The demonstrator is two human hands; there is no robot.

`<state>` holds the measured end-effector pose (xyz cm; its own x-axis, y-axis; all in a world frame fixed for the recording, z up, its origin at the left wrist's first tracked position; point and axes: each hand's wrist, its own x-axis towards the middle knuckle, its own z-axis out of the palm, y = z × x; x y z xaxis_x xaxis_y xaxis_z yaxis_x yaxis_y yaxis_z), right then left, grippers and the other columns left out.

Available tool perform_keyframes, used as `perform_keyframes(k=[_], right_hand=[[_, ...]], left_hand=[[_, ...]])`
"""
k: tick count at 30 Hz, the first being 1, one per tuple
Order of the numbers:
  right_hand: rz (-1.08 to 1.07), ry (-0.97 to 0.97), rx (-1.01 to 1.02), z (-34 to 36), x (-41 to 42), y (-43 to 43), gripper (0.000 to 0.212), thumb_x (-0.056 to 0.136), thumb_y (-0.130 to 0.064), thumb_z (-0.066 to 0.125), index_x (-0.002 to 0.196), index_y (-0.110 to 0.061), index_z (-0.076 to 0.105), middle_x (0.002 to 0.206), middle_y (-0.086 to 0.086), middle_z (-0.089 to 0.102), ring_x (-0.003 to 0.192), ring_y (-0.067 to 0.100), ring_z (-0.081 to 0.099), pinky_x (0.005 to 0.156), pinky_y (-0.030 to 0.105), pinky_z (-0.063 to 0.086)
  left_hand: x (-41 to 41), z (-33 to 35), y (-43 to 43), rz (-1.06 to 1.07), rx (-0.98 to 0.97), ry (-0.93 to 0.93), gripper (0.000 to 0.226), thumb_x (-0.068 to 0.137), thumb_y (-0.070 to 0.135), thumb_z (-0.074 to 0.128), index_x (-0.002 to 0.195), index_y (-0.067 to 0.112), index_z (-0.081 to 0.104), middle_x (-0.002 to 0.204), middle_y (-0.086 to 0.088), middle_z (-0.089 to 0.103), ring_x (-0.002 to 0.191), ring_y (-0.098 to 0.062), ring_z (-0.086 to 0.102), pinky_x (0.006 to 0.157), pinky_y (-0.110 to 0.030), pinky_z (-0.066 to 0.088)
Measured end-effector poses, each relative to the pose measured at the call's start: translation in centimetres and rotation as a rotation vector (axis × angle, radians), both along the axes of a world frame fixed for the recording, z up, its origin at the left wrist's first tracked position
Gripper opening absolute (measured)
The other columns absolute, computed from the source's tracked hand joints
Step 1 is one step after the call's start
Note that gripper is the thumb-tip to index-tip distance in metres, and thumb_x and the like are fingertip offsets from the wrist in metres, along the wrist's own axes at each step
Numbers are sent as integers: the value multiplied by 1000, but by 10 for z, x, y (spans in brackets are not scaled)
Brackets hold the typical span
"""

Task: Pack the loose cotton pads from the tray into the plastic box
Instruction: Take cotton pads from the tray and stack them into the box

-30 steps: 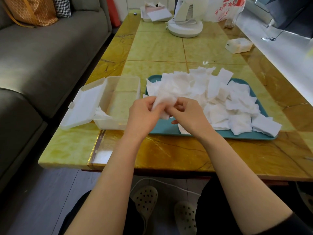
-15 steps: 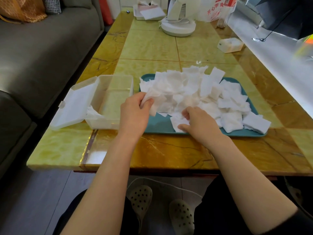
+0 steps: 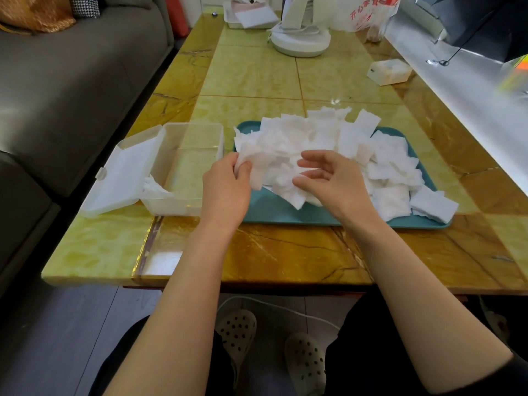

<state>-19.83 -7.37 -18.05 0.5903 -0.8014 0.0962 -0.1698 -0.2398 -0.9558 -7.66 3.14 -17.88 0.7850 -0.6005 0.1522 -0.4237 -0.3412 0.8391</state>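
1. Head view: a teal tray [image 3: 274,210] lies on a table [image 3: 257,75] with a yellow-green stone top, at the edge nearest the person.
2. A loose heap of white cotton pads [image 3: 314,132] covers most of the tray. Only its near-left part is bare. One pad [image 3: 434,207] at the tray's near-right corner reaches over the rim.
3. Just left of the tray stands a clear plastic box [image 3: 171,205]. Its hinged lid [image 3: 120,178] is thrown open on the side away from the tray.
4. Inside the box a few crumpled pads [image 3: 155,187] sit in the corner farthest from the tray, by the lid. The rest of its floor shows the table through it.
5. The left hand [image 3: 225,190] is at the tray's left end, its fingers curled round a small bunch of pads [image 3: 253,160] lifted off the heap.
6. The right hand [image 3: 334,178] is over the middle of the tray with fingers spread and loosely bent, gripping nothing. I cannot tell whether its fingertips touch the pads below.
7. Beyond the tray stand the round white base of a fan [image 3: 300,41], a white dish [image 3: 228,20] holding paper, and a plastic bag [image 3: 368,12] with red print.
8. Beyond the tray's right end sits a small white box [image 3: 390,71].
9. A grey sofa [image 3: 71,81] runs along the far side of the plastic box from the tray.
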Motion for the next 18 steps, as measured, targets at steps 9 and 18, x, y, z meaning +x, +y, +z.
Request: perform_keyframes(k=[9, 18], right_hand=[[85, 414, -155, -17, -1, -6, 36, 78, -6, 72, 113, -10, 63, 103, 2, 64, 84, 7, 57, 71, 4, 44], [106, 432, -298, -10, 1, -4, 14, 91, -15, 58, 100, -7, 66, 91, 3, 63, 79, 11, 52, 67, 20, 34]], left_hand=[[3, 2, -1, -31, 21, 42, 25, 100, 17, 42, 81, 3, 50, 67, -1, 43, 58, -9, 36, 47, -13, 31], [8, 0, 1, -12, 63, 59, 27, 99, 16, 42, 76, 4, 46, 65, -2, 41, 57, -12, 34, 46, -15, 30]])
